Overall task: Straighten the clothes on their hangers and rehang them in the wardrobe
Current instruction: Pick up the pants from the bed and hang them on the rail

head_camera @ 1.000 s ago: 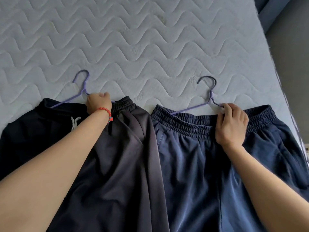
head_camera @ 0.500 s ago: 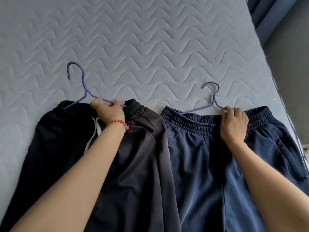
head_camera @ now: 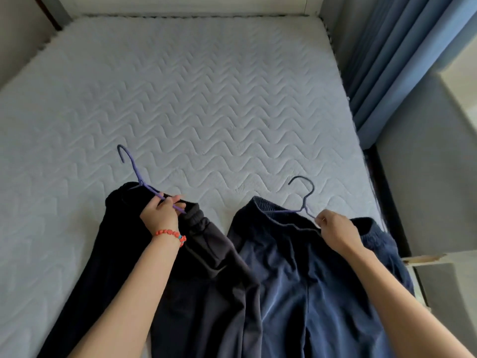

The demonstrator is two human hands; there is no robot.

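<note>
Head view: the left hand point(head_camera: 161, 215) curls its fingers point(head_camera: 172, 202) round the shoulder bar of the left hanger point(head_camera: 140, 180), carrying the black trousers point(head_camera: 201, 267). The right hand point(head_camera: 335, 232) pinches the right hanger point(head_camera: 304, 202) in the navy trousers point(head_camera: 296, 280). Both hooks point away from the person across the bed point(head_camera: 206, 99), each hanger just beyond its own hand; no wardrobe shows.

quilted pale mattress point(head_camera: 206, 99) fills the room; blue curtains point(head_camera: 392, 60) at right, perhaps covering a window.
</note>
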